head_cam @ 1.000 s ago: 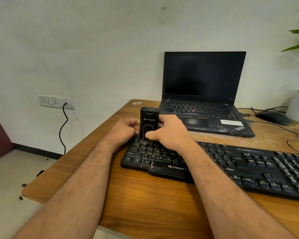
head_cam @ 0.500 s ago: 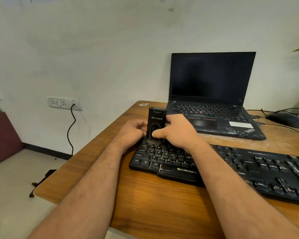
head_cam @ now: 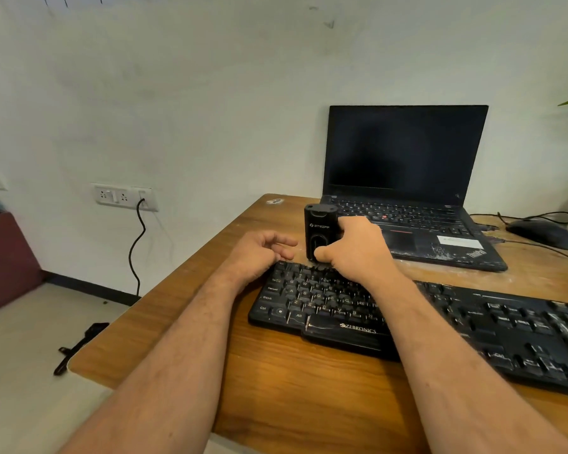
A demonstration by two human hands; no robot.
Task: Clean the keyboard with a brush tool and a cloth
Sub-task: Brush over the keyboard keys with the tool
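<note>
While the right hand (head_cam: 354,249) grips the brush tool (head_cam: 318,229) upright, the left hand (head_cam: 259,253) (fingers loosely curled, empty) hovers beside the keyboard (head_cam: 473,326); step 1, brushing, likely requires exposing bristles.

The keyboard (head_cam: 423,322) is black with white key legends, the brush tool (head_cam: 318,231) black with pale lettering, the laptop (head_cam: 407,191) black with one red dot among its keys, the bench (head_cam: 309,388) warm brown with wood grain, the mouse (head_cam: 538,232) dark.
</note>
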